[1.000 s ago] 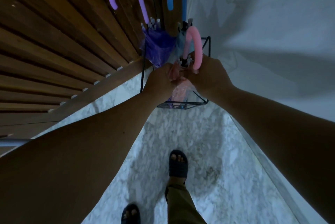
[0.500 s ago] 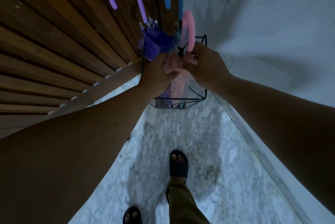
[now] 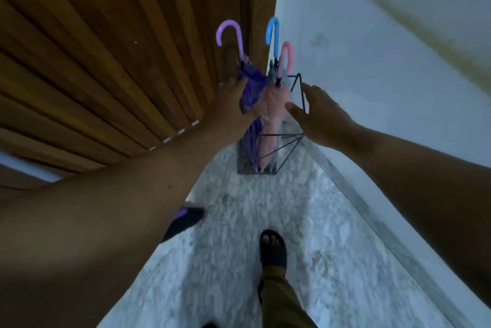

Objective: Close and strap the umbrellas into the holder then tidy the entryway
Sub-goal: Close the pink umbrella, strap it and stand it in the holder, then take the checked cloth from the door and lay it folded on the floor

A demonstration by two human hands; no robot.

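Note:
Three closed umbrellas stand in a black wire holder [image 3: 288, 145] in the corner. The purple umbrella [image 3: 248, 94] has a lilac hook handle. The pink umbrella [image 3: 273, 112] stands in front with a pink handle. Of the blue umbrella [image 3: 273, 35] mostly the blue handle shows behind the pink one. My left hand [image 3: 233, 110] is spread beside the purple canopy, fingers apart, holding nothing. My right hand [image 3: 318, 112] is spread just right of the pink umbrella, next to the holder's upper wire, also holding nothing.
A slatted wooden door [image 3: 106, 62] fills the left side and a white wall [image 3: 385, 88] the right. The floor is grey-white marble [image 3: 239, 248]. My sandalled foot [image 3: 273, 248] stands below the holder, and a dark shoe with purple lining [image 3: 183, 218] lies under my left forearm.
Both hands have let go of the pink umbrella and opened apart. The view has pulled back, so the holder and umbrellas sit farther away.

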